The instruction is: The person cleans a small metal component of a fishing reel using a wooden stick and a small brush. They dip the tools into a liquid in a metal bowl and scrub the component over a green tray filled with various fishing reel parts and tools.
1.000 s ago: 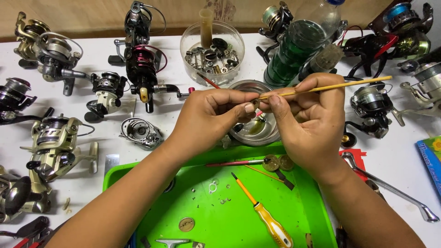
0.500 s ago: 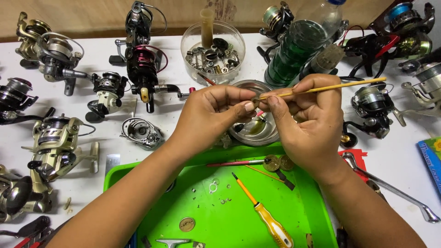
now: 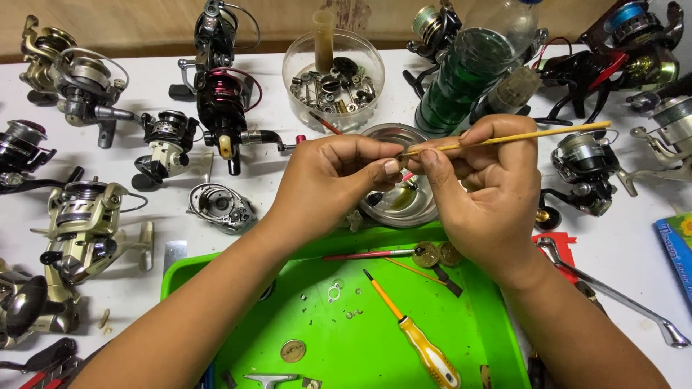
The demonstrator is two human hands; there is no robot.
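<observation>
Hands work above the metal dish (image 3: pixel 404 209): left hand (image 3: pixel 331 180) pinches 1 small, possibly brass part (image 3: pixel 399 158); right hand (image 3: pixel 490 194) grips a thin brush (image 3: pixel 519 136) touching it. Steady brushing is needed next.

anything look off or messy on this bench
Nothing is spilled or broken. One fishing reel lies opened, its gears bare, left of the green tray, where tiny loose parts are scattered. A clear bottle lies tipped at the back.

Green tray (image 3: pixel 497 338), yellow-handled screwdriver (image 3: pixel 425 351)
</observation>
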